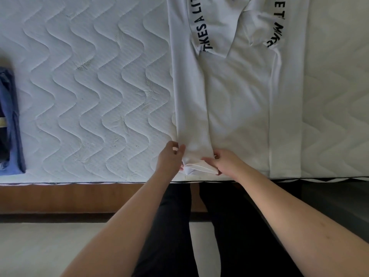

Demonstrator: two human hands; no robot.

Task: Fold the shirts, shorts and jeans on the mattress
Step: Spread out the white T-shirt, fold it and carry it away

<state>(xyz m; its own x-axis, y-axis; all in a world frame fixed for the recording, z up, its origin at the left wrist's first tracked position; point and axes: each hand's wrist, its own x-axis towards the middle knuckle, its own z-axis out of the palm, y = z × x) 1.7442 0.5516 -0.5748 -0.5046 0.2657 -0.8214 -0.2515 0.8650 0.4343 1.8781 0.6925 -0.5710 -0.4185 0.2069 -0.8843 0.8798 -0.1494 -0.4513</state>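
A: Where did things stand on the mattress point(89, 86)?

B: The white shirt point(235, 96) lay flat along its near edge, sides folded in. Your left hand point(169, 156) and right hand point(225, 162) both pinched the hem at its left corner.

A: The risk?

B: Lifting unevenly could have dragged the folded side panel open or pulled the hem off the edge.

A: Any print?

B: Partial black lettering: "TAKES A LIT", then "RET MAKE", probably.

Soft, even daylight lit the white quilted mattress point(89, 86); shadows were faint, edges bowed slightly, focus mildly soft.
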